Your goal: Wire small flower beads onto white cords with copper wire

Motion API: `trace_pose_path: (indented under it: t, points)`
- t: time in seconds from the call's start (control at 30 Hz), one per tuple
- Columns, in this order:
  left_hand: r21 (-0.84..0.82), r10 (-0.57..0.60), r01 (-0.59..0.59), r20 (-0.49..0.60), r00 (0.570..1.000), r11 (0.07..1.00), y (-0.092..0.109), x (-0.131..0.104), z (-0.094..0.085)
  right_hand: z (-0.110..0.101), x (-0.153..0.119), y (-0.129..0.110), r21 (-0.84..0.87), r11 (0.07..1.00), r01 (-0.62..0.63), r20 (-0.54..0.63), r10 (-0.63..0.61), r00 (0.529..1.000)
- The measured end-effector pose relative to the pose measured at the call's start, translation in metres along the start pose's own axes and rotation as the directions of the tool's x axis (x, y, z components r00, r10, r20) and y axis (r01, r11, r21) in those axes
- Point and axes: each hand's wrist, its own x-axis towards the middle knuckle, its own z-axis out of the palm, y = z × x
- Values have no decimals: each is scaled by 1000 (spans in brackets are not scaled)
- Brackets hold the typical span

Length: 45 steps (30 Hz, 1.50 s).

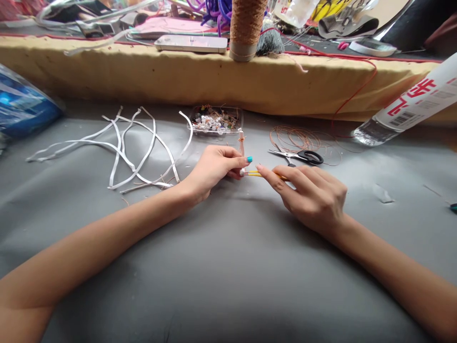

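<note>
My left hand [221,164] pinches a short white-and-pinkish strip [242,147] that stands upright, with thin copper wire wound near its top. My right hand [309,193] is closed around slim yellow tweezers [254,173]. Their metal tips touch a small whitish piece at the strip's lower end, beside my left fingertips; its exact shape is too small to tell. Just beyond my right hand lie black-handled scissors [310,156] with their blades slightly apart. A loose coil of copper wire [294,137] rests behind the scissors.
Behind my left hand stands a clear tray [233,129] of small beads and wire bits. White flat cords [123,155] sprawl at left. A water bottle [403,107] leans in at right. Along the raised cloth-covered ledge [143,71] are a phone [191,44] and a brown thread spool [246,28].
</note>
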Motion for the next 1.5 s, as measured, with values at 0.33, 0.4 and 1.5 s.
trace_pose_path:
  t: [0.33, 0.4, 1.5]
  points:
    - [-3, 10, -10, 14, 1000, 1000, -2, 1, -1, 0, -1, -1, 26, 999, -41, 40, 40, 998]
    - [-5, 10, -9, 17, 1000, 1000, -2, 1, -1, 0, 1, -1, 14, 1000, -23, 28, 23, 999]
    - [128, 120, -144, 172, 978, 981, -6, 3, 4, -14, 16, 13, 503, 515, -694, 783, 70, 619]
